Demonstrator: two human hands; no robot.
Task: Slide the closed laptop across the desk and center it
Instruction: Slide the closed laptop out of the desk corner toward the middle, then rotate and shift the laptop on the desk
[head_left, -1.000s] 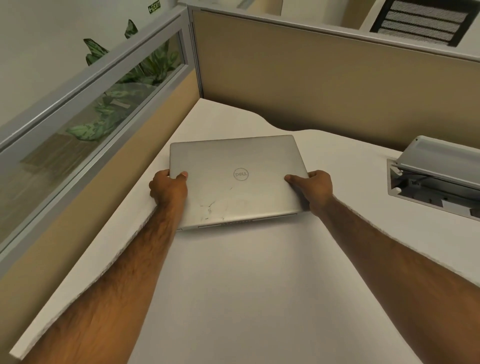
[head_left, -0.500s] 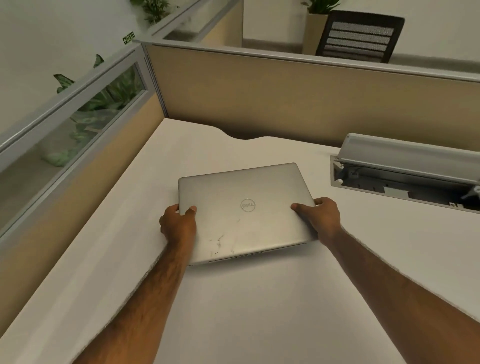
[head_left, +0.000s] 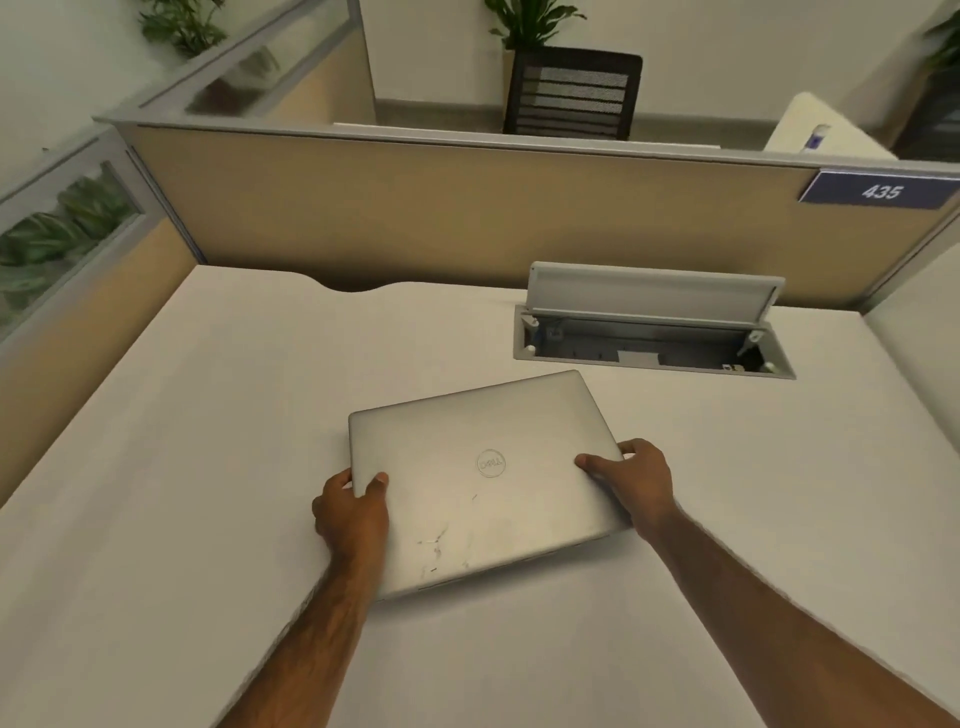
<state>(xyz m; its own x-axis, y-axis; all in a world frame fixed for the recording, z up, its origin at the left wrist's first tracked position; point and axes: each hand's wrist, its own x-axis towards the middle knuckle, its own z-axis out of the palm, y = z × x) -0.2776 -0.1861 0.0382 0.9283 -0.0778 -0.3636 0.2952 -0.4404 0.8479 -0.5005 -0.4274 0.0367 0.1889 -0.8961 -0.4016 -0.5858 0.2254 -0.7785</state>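
Observation:
A closed silver laptop (head_left: 480, 473) with a round logo and scuff marks on its lid lies flat on the white desk (head_left: 182, 441), turned slightly anticlockwise. My left hand (head_left: 353, 512) grips its left edge, thumb on the lid. Gripping the right edge the same way is my right hand (head_left: 631, 480), thumb also on top. The laptop sits near the middle of the desk, a little in front of the cable box.
An open grey cable box (head_left: 649, 332) with its lid raised is sunk into the desk just behind the laptop's right corner. Tan partition walls (head_left: 467, 223) close the desk at the back and left. A black chair (head_left: 571, 93) stands beyond the partition.
The laptop has slid to the right, away from the left partition and toward the desk's middle, both hands holding its sides throughout. The view has turned right with it.

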